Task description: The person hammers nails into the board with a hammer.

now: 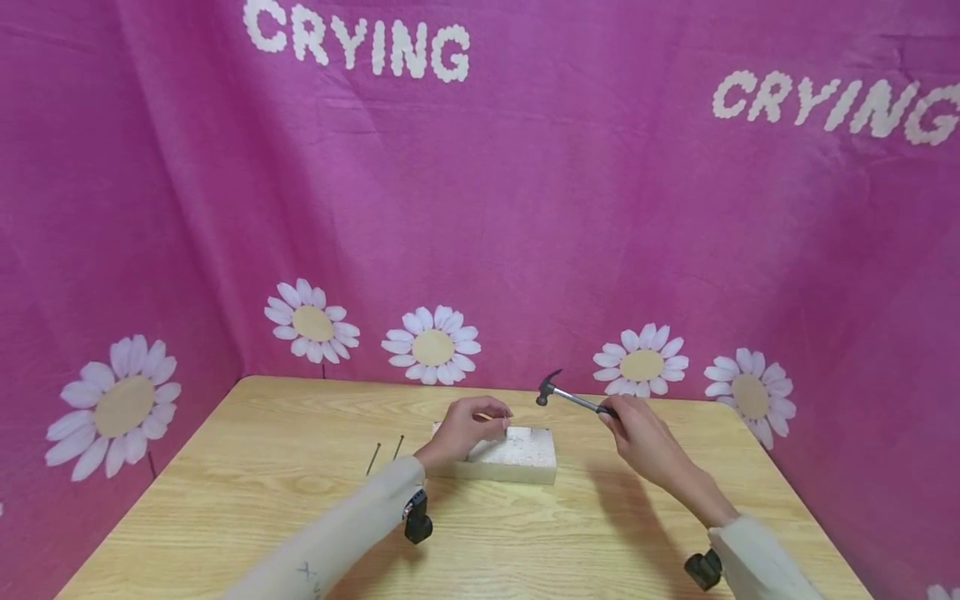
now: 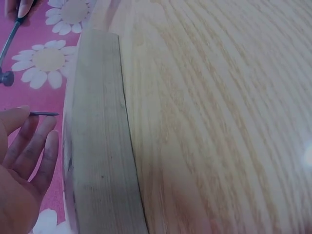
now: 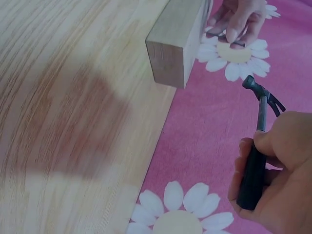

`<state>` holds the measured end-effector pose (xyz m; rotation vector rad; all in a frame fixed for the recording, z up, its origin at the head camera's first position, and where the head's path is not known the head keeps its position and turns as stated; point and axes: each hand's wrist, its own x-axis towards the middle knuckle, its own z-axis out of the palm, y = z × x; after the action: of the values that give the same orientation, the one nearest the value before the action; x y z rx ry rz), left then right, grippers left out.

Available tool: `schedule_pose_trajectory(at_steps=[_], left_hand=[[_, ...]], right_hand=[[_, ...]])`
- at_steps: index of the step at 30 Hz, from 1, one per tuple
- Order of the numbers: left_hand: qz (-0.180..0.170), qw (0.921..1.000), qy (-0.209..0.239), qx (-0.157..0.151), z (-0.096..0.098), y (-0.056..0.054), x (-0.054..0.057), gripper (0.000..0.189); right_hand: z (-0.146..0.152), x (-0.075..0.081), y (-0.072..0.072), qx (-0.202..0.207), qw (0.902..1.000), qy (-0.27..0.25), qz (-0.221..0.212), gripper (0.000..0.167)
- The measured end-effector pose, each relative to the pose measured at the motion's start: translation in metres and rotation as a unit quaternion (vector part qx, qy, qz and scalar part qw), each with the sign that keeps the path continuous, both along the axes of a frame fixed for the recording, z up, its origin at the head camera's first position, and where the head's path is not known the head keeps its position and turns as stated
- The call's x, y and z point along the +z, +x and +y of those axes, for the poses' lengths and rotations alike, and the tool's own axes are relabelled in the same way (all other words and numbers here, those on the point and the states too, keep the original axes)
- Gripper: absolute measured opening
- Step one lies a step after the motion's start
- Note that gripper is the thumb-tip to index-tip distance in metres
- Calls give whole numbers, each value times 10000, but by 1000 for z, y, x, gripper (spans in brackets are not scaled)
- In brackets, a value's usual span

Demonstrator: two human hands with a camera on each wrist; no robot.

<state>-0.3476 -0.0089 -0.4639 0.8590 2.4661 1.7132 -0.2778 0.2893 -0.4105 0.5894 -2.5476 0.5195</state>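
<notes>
left hand (image 1: pixel 462 431) pinching nail (image 2: pixel 44 113), two loose nails (image 1: pixel 373 459) (head view only)

Between the thumb and fingers of the left hand (image 1: pixel 461 429), the nail (image 2: pixel 44 113) is of thin grey metal, smooth-looking. Below these fingers, the block (image 1: pixel 517 472) looks like raw, matt wood; its top is rough and pitted, its side fairly smooth with fine grain. To the left of the same fingers, two other nails (image 1: pixel 373 458) are of dark metal. Within the fingers of the right hand (image 1: pixel 637 433), the hammer (image 1: pixel 573 398) has a black matt handle (image 3: pixel 252 180), rubber or plastic, I cannot tell; beyond them, its shaft (image 3: pixel 262 112) is shiny metal. Under both hands, the table (image 1: pixel 225 500) shows smooth wood grain with light sheen. Behind the fingers hangs matt, creased cloth (image 1: pixel 525 208).
</notes>
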Motion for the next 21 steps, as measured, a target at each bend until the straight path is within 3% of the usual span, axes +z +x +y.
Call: schedule_pose_trajectory(at_steps=[7, 13, 21], left_hand=[[130, 9999, 66, -5, 9, -2, -5, 15], [85, 10000, -14, 37, 19, 4, -4, 17], [189, 9997, 52, 109, 19, 5, -4, 15]], right_hand=[[-9, -1, 2, -9, 10000, 68, -16, 4], [-10, -4, 1, 14, 10000, 86, 2, 6], [-14, -7, -2, 21, 9999, 11, 131, 5]])
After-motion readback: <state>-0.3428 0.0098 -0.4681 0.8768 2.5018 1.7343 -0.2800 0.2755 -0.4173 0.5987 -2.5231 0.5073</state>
